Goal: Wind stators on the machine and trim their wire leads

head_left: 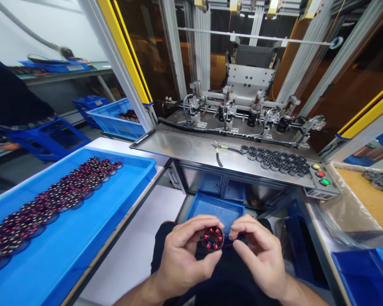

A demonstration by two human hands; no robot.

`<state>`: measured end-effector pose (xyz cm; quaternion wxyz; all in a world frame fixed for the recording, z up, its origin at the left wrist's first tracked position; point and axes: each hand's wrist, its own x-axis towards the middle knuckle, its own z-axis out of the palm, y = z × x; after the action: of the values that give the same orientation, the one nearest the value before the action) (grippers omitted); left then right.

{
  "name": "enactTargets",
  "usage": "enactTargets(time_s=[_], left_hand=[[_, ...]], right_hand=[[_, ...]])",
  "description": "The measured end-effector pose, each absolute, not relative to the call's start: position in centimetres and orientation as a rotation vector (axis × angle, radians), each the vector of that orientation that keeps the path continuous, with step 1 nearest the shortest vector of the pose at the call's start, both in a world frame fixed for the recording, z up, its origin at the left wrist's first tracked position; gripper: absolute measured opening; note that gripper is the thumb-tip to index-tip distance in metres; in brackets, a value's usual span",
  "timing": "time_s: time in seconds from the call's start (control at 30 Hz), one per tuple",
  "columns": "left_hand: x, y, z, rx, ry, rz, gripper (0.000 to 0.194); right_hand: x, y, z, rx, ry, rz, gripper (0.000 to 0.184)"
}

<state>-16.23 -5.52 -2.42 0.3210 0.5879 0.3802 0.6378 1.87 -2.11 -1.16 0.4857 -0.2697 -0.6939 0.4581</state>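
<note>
My left hand (191,248) holds a wound motor stator (213,238) between thumb and fingers, above my lap. The stator is a dark ring with red copper coils around its inside, and its open face is turned up toward me. Just right of it, my right hand (258,248) is curled, thumb and fingertips drawn close together near the stator's edge. Whether a thin wire lies between those fingertips is too small to make out. Many similar wound stators (55,195) lie in rows in the blue tray (92,231) on the left.
A winding machine (252,110) stands ahead. On its steel ledge (175,146) are green-handled cutters (217,155), bare stator cores (276,159) and a button box (322,180). A blue bin (215,208) sits below. A cardboard box (354,204) is at right; a seated person (15,93) is at left.
</note>
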Motion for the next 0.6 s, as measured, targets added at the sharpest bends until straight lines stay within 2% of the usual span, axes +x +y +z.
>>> enactTargets(time_s=[0.17,0.37,0.53,0.6], left_hand=[[-16.0,-5.5,-2.4,1.524,0.971,1.668,0.051],[-15.3,-5.7,-2.2,1.577,1.052,1.759,0.051],[-15.2,-5.8,-1.5,1.444,0.969,1.735,0.05],[-15.3,-5.8,-1.3,1.316,0.895,1.646,0.046]], right_hand=[[1.4,-2.2,-0.9,-0.61,-1.744,0.963,0.013],[0.6,-3.8,-1.4,-0.561,-1.685,0.848,0.022],[1.4,-2.8,-1.3,-0.465,-1.714,0.9,0.019],[2.1,-1.6,-0.8,-0.455,-1.774,0.957,0.029]])
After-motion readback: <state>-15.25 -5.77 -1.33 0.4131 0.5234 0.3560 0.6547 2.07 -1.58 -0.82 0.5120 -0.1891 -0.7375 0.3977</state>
